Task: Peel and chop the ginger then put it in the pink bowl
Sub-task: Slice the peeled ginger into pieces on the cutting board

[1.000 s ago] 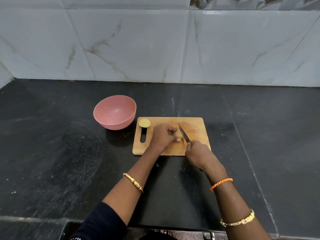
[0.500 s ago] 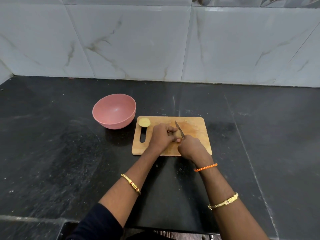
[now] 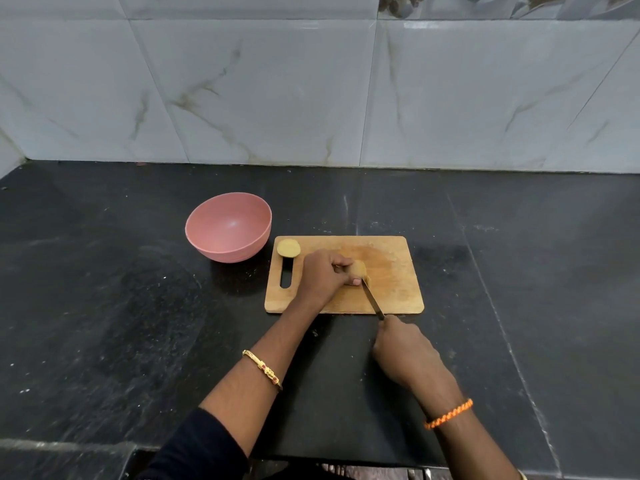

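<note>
On the wooden cutting board [image 3: 394, 292], my left hand [image 3: 323, 277] holds a pale peeled piece of ginger [image 3: 359, 268] down with curled fingers. My right hand [image 3: 403, 351] grips the handle of a knife [image 3: 373, 299] off the board's near edge. The blade tip touches the ginger's right end, where a thin slice sits. A second ginger piece [image 3: 288, 248] lies at the board's far left corner, above the handle slot. The pink bowl [image 3: 228, 226] stands empty just left of the board.
The board and bowl sit on a black stone counter [image 3: 104, 306] backed by a grey marble-tiled wall [image 3: 311, 91]. The counter's front edge runs along the bottom of the view.
My right hand has pulled back toward me, drawing the knife down through the ginger's right end. My left hand stays on the ginger, which now shows more.
</note>
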